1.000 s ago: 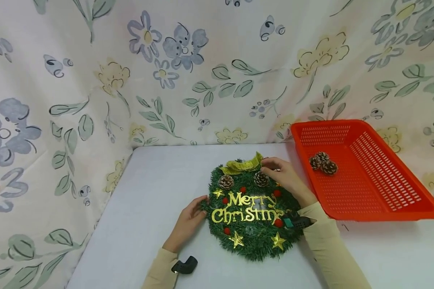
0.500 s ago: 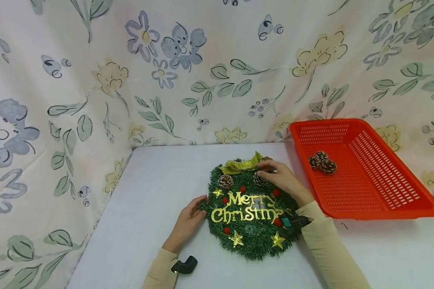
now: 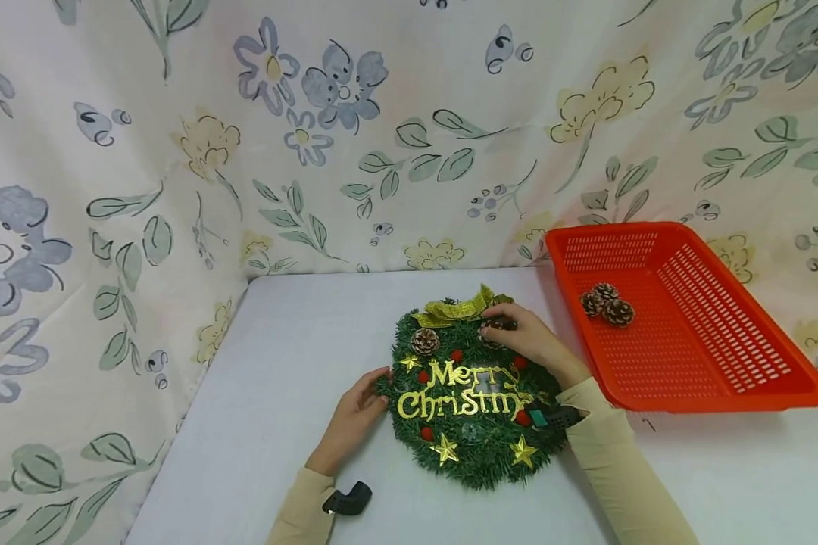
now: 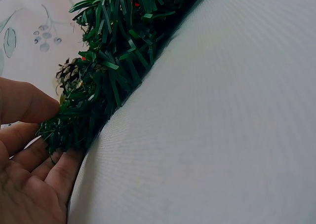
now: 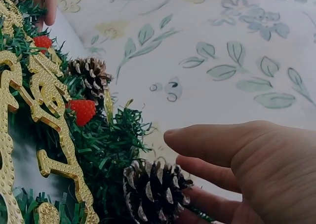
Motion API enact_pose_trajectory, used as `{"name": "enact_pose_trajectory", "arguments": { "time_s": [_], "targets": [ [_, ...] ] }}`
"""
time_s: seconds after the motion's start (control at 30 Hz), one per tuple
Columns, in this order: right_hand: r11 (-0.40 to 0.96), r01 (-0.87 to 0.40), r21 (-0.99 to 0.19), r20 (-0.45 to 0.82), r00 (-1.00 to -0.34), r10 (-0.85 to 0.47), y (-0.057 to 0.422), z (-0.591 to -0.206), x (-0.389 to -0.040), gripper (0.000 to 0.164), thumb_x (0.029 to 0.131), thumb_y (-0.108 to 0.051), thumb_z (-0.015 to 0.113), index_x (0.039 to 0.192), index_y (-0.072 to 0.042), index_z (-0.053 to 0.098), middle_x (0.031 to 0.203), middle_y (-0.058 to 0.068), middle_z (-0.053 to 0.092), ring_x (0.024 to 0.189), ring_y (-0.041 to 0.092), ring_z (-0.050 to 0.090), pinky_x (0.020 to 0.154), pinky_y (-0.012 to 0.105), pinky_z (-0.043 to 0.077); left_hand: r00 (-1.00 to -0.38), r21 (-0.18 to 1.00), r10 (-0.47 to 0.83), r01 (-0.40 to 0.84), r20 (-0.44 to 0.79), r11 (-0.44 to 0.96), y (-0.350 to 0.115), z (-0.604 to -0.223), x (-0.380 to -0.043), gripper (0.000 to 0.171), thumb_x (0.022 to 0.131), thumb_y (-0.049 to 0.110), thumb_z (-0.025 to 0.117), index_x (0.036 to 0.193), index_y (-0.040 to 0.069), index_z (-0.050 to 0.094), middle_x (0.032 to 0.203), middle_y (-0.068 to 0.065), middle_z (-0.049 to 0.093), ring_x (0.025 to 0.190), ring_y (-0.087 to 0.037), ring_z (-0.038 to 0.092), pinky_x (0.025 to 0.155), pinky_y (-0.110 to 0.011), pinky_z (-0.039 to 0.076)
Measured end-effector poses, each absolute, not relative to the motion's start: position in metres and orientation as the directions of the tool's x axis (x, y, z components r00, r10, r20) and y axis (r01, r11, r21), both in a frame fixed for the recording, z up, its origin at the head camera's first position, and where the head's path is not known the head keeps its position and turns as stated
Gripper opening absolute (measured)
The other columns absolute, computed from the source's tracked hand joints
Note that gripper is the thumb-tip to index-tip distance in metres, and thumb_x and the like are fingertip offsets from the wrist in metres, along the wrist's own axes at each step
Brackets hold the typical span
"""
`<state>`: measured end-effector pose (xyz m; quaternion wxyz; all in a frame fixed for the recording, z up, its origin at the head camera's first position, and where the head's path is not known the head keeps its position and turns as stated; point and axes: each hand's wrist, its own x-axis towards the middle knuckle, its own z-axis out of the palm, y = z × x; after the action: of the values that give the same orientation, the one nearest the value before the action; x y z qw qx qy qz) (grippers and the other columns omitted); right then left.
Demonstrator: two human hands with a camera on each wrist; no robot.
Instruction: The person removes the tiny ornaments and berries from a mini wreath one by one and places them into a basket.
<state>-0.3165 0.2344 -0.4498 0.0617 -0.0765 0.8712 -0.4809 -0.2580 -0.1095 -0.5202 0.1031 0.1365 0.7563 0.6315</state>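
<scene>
A green Christmas wreath [image 3: 480, 473] lies on the white table with gold "Merry Christm…" lettering [image 3: 412, 406], gold stars, red berries and a gold ribbon [image 3: 450, 311] at its far edge. My left hand [image 3: 351, 421] holds its left edge, thumb over the greenery and fingers beneath, as the left wrist view shows. At the upper right, my right hand [image 3: 533, 337] reaches over one pine cone [image 5: 154, 192]; its fingers are behind the cone and its straight thumb stands apart from it. Another pine cone [image 3: 425, 342] sits at the upper left of the wreath.
A red perforated basket [image 3: 702, 371] stands at the right, close to my right forearm. Inside it, toward the left wall, lie several pine cones [image 3: 617, 312]. A floral curtain [image 3: 382, 204] hangs behind the white table [image 3: 293, 341].
My right hand has shifted slightly left, its fingers now covering more of the right-hand pine cone. My left hand and the wreath stay in place.
</scene>
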Motion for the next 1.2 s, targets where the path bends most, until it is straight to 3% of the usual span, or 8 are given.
{"name": "enact_pose_trajectory", "arguments": {
  "time_s": [0.27, 0.57, 0.9, 1.2],
  "targets": [
    [0.554, -0.070, -0.829, -0.044, -0.981, -0.191, 0.2347, -0.4533, -0.3197, 0.041, 0.096, -0.028, 0.070, 0.132, -0.011, 0.064, 0.141, 0.016, 0.054, 0.116, 0.033, 0.054, 0.094, 0.047, 0.050, -0.941, 0.983, 0.339, 0.079, 0.018, 0.166, -0.1092, -0.5211, -0.2595, 0.053, 0.099, -0.004, 0.054, 0.151, 0.003, 0.045, 0.150, -0.021, 0.052, 0.141, -0.039, 0.048, 0.101, -0.011, 0.048],
    [0.564, -0.138, -0.814, -0.012, -0.967, -0.254, 0.2356, -0.4564, -0.3211, 0.041, 0.095, -0.021, 0.071, 0.132, -0.006, 0.064, 0.132, 0.019, 0.052, 0.107, 0.029, 0.049, 0.088, 0.037, 0.044, -0.939, 0.983, 0.344, 0.080, 0.018, 0.167, -0.1087, -0.5222, -0.2611, 0.052, 0.100, -0.002, 0.055, 0.151, 0.004, 0.045, 0.150, -0.020, 0.051, 0.141, -0.039, 0.048, 0.102, -0.011, 0.048],
    [0.560, -0.144, -0.816, -0.038, -0.953, -0.301, 0.2358, -0.4546, -0.3161, 0.044, 0.094, -0.021, 0.072, 0.136, -0.010, 0.061, 0.134, 0.019, 0.044, 0.125, 0.037, 0.043, 0.104, 0.061, 0.041, -0.939, 0.982, 0.343, 0.078, 0.015, 0.171, -0.1097, -0.5220, -0.2601, 0.053, 0.100, -0.003, 0.054, 0.151, 0.003, 0.044, 0.150, -0.021, 0.051, 0.142, -0.039, 0.047, 0.102, -0.011, 0.048],
    [0.560, -0.180, -0.809, -0.024, -0.941, -0.338, 0.2369, -0.4577, -0.3148, 0.045, 0.095, -0.021, 0.071, 0.138, -0.010, 0.060, 0.137, 0.020, 0.041, 0.130, 0.040, 0.042, 0.108, 0.066, 0.039, -0.939, 0.984, 0.345, 0.070, 0.009, 0.163, -0.1094, -0.5207, -0.2592, 0.053, 0.100, -0.003, 0.054, 0.151, 0.003, 0.044, 0.151, -0.021, 0.050, 0.143, -0.039, 0.046, 0.102, -0.011, 0.048]
  ]
}}
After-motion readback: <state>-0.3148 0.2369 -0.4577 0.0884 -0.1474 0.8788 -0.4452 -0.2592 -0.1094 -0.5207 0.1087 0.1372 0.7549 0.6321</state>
